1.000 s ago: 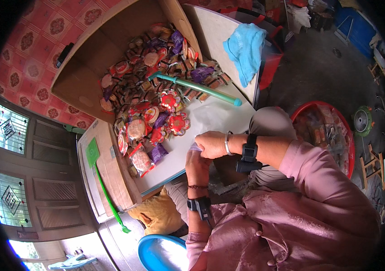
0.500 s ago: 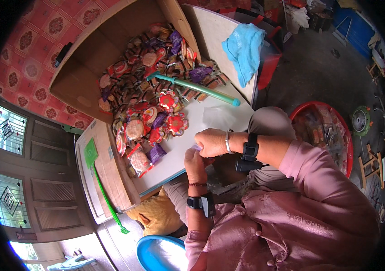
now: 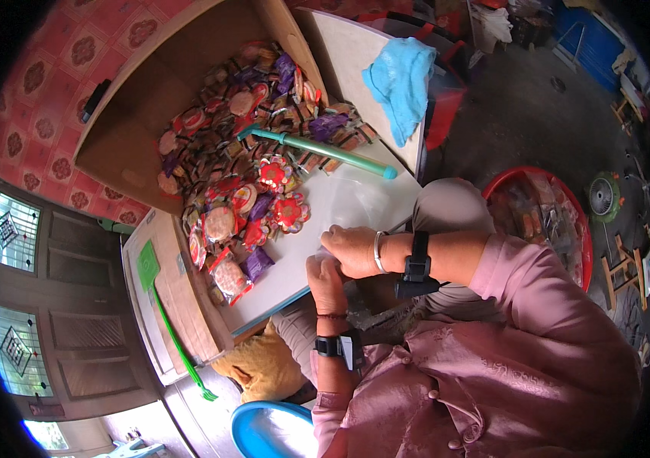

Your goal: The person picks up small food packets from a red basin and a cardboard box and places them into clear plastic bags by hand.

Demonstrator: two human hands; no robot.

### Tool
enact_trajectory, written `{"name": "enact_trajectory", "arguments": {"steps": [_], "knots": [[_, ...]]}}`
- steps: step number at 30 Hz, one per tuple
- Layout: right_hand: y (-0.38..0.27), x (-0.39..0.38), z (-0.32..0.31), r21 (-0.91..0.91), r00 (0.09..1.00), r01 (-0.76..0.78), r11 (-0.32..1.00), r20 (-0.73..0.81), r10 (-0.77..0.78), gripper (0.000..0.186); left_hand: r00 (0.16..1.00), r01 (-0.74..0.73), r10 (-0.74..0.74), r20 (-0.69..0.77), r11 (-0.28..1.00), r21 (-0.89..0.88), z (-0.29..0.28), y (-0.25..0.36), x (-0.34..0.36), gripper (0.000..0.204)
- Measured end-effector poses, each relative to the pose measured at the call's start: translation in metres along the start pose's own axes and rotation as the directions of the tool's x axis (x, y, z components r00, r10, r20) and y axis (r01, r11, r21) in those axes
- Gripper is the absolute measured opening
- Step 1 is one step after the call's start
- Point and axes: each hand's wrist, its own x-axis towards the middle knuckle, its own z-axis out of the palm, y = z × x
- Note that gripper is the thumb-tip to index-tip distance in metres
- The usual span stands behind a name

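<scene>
- both hands have barely moved, still at the table's (image 3: 355, 53) near edge
- left hand (image 3: 326, 273) and right hand (image 3: 352, 248) still pinching a clear bag (image 3: 363, 200)
- snack pile (image 3: 252, 168) untouched, so no real progress

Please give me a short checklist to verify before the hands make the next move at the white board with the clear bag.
1. Both hands meet at the clear bag: left hand, right hand. Ok.
2. Bag mouth open: cannot tell, fingers cover it.
3. Wrapped snacks lie close beside the bag. Ok.
4. Green stick lies across the pile, apart from the hands. Ok.
5. Snack packets near the white board's edge: may slip. Not ok.
</scene>
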Motion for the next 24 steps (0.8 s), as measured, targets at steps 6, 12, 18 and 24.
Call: {"name": "enact_trajectory", "arguments": {"steps": [6,12,18,24], "knots": [[0.008,0.010,-0.003,0.077,0.958,-0.015,0.997,-0.286,0.037,0.022,0.940,0.337,-0.341,0.022,0.915,-0.220,0.006,0.013,-0.004,0.014],[0.018,0.004,-0.007,-0.091,0.970,0.051,0.995,-0.233,-0.071,0.021,0.938,0.337,-0.345,0.001,0.914,-0.225,0.003,0.027,-0.003,0.018],[0.012,0.001,-0.004,-0.111,0.997,0.018,0.994,-0.067,-0.026,0.018,0.945,-0.051,0.145,-0.295,0.952,0.302,-0.004,0.033,-0.012,0.018],[0.005,0.007,0.002,0.045,0.995,-0.022,0.999,-0.097,0.027,0.016,0.857,-0.431,0.515,-0.017,0.734,0.526,0.006,0.035,-0.023,0.010]]}}
